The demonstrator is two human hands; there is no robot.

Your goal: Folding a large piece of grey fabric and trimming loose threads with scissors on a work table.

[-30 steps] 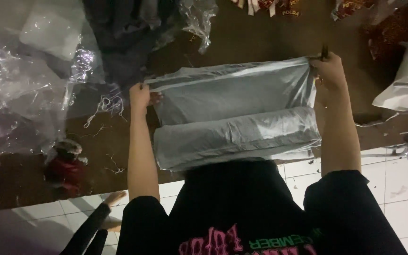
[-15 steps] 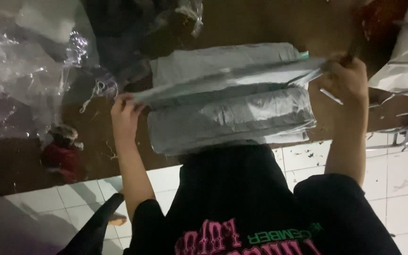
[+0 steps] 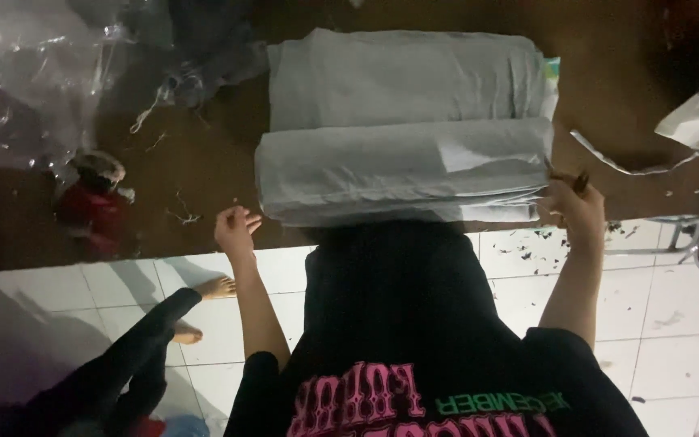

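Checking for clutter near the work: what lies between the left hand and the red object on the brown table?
In the head view, only bare brown table with a few thread-like scraps lies between the left hand and the red object.

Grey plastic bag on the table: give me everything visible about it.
The grey plastic bag looks like thin, matte, slightly wrinkled plastic film. It lies flat on the brown table, folded over itself: a flat back layer and a thicker rolled or folded band across the front, reaching the table's near edge. A bit of pale colour peeks out at its far right corner. The right hand pinches its near right corner; the left hand is open beside its near left corner, not touching it.
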